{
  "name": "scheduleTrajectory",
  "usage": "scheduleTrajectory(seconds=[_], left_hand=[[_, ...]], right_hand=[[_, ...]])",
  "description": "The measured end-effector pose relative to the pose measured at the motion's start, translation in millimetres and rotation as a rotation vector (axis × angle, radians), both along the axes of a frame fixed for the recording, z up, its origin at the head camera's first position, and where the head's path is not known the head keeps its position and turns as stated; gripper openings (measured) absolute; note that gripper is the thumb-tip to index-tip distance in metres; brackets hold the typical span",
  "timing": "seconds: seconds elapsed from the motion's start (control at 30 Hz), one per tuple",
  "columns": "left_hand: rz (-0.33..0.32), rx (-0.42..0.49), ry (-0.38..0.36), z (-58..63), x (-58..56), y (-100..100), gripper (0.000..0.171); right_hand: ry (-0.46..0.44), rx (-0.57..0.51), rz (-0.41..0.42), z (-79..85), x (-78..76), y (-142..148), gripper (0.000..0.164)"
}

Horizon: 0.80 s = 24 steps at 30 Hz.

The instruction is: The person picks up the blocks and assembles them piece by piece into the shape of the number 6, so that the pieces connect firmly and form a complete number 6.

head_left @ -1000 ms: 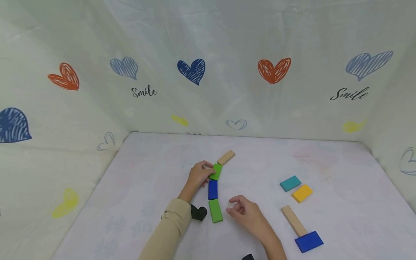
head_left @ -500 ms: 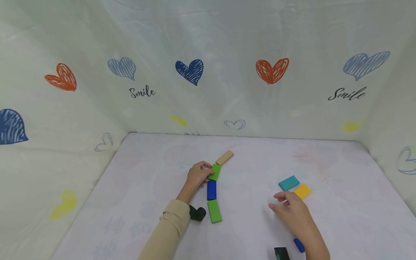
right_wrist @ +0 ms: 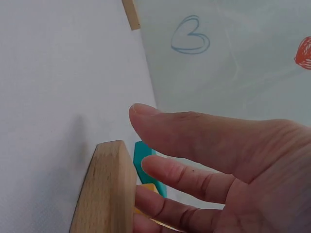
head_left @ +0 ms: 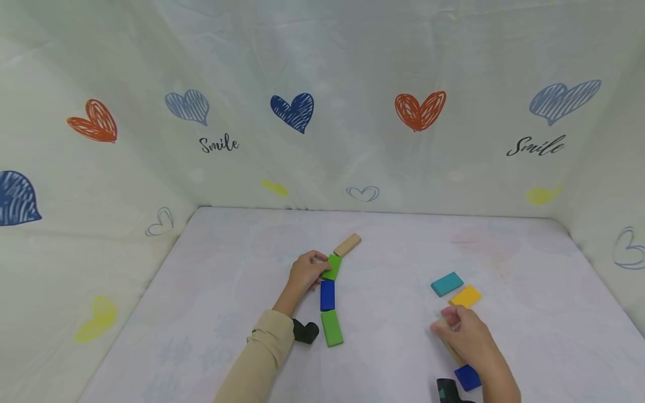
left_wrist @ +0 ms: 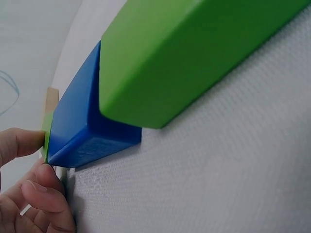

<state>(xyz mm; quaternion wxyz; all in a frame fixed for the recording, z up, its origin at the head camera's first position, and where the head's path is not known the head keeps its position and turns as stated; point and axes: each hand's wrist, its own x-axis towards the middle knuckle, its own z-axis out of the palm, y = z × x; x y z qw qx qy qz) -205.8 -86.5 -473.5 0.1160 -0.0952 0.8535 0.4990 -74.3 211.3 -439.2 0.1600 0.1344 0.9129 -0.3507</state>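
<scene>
My left hand [head_left: 304, 274] pinches a green block [head_left: 333, 267] between thumb and fingers. This block stands in a curved row on the table: a plain wooden block [head_left: 347, 244] lies beyond it, then a blue block [head_left: 327, 295] and another green block [head_left: 332, 328] follow on the near side. At the right, my right hand [head_left: 468, 337] hovers over a second plain wooden block [right_wrist: 103, 194], partly covering it in the head view. Its thumb and fingers are spread apart close to the wood in the right wrist view.
A teal block [head_left: 447, 284] and a yellow block [head_left: 467, 295] lie just beyond my right hand. Another blue block [head_left: 468, 377] sits under my right wrist. White cloth walls [head_left: 353, 157] with printed hearts enclose the table's back and sides.
My right hand has moved right, from beside the row to the wooden block near the yellow one. My left hand stays at the green block.
</scene>
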Motion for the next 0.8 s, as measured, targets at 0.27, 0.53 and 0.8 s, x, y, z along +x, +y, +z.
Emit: scheduleTrajectory(seconds=[0.27, 0.53, 0.8], left_hand=[[0.002, 0.01, -0.001, -0.5, -0.1, -0.3, 0.024], [0.006, 0.005, -0.005, -0.4, -0.4, 0.7, 0.024], [0.007, -0.007, -0.001, -1.5, -0.5, 1.2, 0.024]], right_hand=[[-0.05, 0.009, -0.038, -9.5, -3.4, -0.4, 0.058], [-0.019, 0.019, -0.027, -14.8, -3.5, 2.4, 0.052], [-0.003, 0.025, -0.04, -13.2, -3.0, 1.0, 0.05]])
